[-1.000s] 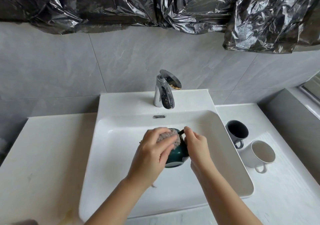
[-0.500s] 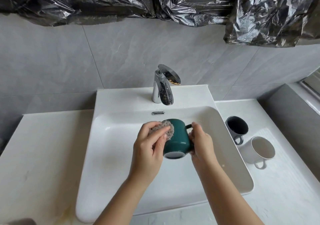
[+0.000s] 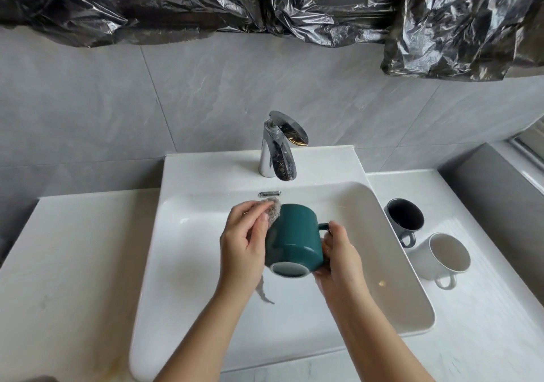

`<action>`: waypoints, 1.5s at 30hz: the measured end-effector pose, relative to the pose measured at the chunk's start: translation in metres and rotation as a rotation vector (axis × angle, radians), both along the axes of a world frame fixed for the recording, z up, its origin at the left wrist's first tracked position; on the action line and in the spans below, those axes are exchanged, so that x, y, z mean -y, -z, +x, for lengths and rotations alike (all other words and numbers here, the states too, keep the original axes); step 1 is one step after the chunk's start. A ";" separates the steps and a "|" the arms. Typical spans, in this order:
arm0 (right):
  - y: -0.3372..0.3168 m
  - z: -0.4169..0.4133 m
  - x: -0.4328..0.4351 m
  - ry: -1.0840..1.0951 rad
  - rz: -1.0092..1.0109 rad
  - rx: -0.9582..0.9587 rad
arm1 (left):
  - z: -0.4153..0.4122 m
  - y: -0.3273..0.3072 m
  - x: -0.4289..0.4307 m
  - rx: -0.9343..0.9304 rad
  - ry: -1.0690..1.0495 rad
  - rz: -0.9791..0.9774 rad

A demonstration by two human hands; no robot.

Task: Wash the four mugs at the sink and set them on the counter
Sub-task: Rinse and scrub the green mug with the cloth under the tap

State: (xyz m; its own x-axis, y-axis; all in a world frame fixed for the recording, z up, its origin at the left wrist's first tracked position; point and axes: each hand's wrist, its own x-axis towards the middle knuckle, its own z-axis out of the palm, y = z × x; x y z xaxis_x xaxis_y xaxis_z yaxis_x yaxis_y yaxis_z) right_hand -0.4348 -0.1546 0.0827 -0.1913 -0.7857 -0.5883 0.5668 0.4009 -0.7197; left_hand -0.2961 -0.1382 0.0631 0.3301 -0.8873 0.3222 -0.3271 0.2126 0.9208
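— Mug location at that moment?

— The green mug (image 3: 294, 237) hung over the sink (image 3: 191, 234), base tipped toward the camera. The right hand (image 3: 338, 258) had its fingers curled round the handle side. The left hand (image 3: 244, 243) pinched a grey scrubber (image 3: 272, 209) against the mug's wall.

— Risk?

— A slip, I'd judge. The glaze was probably wet, and scrubbing pushed sideways against a one-handed grip, so a drop could have chipped mug or basin. The dark mug (image 3: 404, 215) and white mug (image 3: 444, 256) stood on the bench (image 3: 73, 263) just beside the sink's right edge, where a swinging elbow might have knocked them.
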 end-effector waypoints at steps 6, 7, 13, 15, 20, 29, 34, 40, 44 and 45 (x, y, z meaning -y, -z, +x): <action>0.001 -0.009 0.001 -0.017 -0.327 -0.257 | 0.000 -0.003 -0.007 -0.430 0.109 0.615; 0.001 -0.010 -0.001 -0.052 -0.423 -0.301 | 0.002 -0.006 -0.008 -0.499 0.114 0.723; 0.011 -0.016 -0.007 -0.353 -0.686 -0.587 | 0.017 -0.032 -0.002 -0.914 0.443 0.977; 0.015 -0.018 -0.010 -0.402 -0.713 -0.593 | 0.022 -0.033 -0.002 -0.903 0.497 0.993; 0.017 -0.019 -0.012 -0.501 -0.662 -0.679 | 0.033 -0.019 -0.005 -0.894 0.482 0.858; 0.020 -0.016 -0.014 -0.587 -0.206 0.100 | 0.022 -0.016 -0.019 -0.317 0.347 0.443; 0.029 -0.012 -0.020 -0.472 -0.316 0.111 | 0.012 -0.011 -0.024 -0.119 0.250 0.248; 0.023 -0.009 -0.015 -0.464 -0.394 -0.191 | 0.011 -0.003 -0.022 -0.047 0.124 0.143; 0.021 -0.008 -0.016 -0.476 -0.417 -0.271 | 0.023 -0.003 -0.015 -0.186 0.209 0.211; 0.019 -0.008 -0.014 -0.474 -0.412 -0.278 | 0.024 -0.006 -0.015 -0.153 0.210 0.185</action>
